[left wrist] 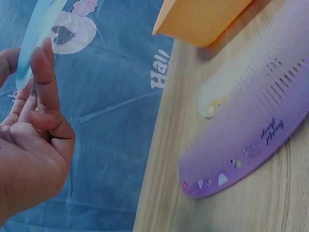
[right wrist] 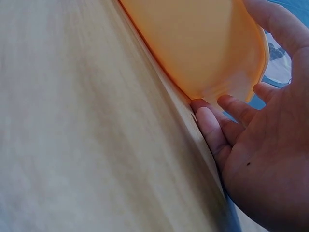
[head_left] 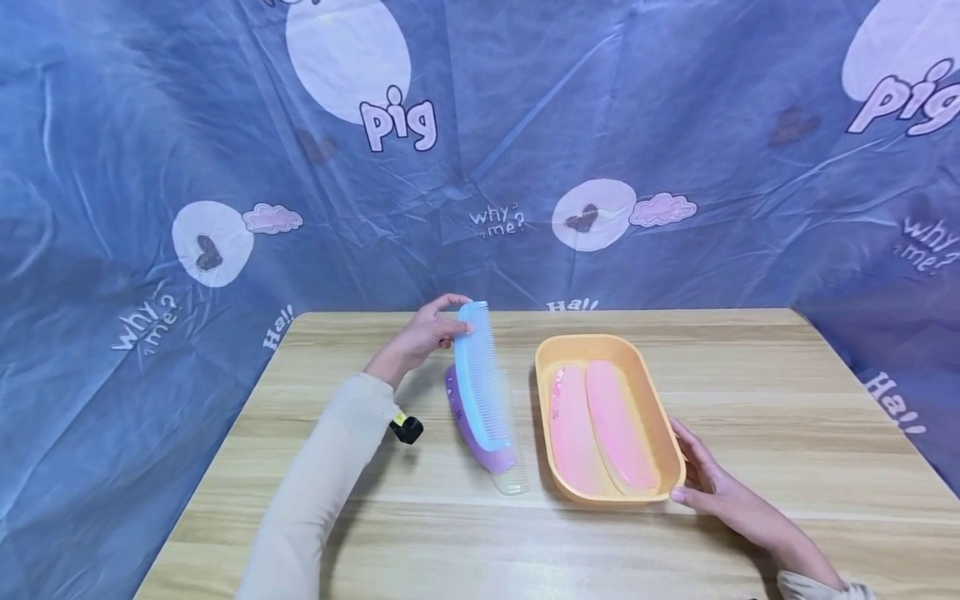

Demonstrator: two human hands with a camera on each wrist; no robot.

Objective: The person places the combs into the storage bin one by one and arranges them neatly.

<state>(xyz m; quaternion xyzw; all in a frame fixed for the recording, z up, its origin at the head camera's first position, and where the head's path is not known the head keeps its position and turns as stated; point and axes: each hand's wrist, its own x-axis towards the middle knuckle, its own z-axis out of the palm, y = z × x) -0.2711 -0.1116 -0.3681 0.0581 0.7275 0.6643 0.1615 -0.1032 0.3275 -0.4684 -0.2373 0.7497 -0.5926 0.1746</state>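
My left hand [head_left: 426,335] pinches the upper end of a light blue comb [head_left: 476,375] between thumb and fingers. The comb is raised and slanted, teeth facing right. Below it, a purple comb [left wrist: 251,135] with small printed figures lies on the table, partly over a clear, pale comb [head_left: 512,482]. To the right stands a yellow-orange plastic tray [head_left: 551,458] holding two pink combs [head_left: 573,433] side by side. At the tray's near right corner, my right hand [head_left: 723,492] rests against the outer wall, thumb at the corner and fingers spread along the side.
The wooden table [head_left: 787,392] ends at the back against a blue printed cloth [head_left: 510,150]. A small black device [head_left: 407,429] is attached at the left wrist, below the sleeve [head_left: 315,475].
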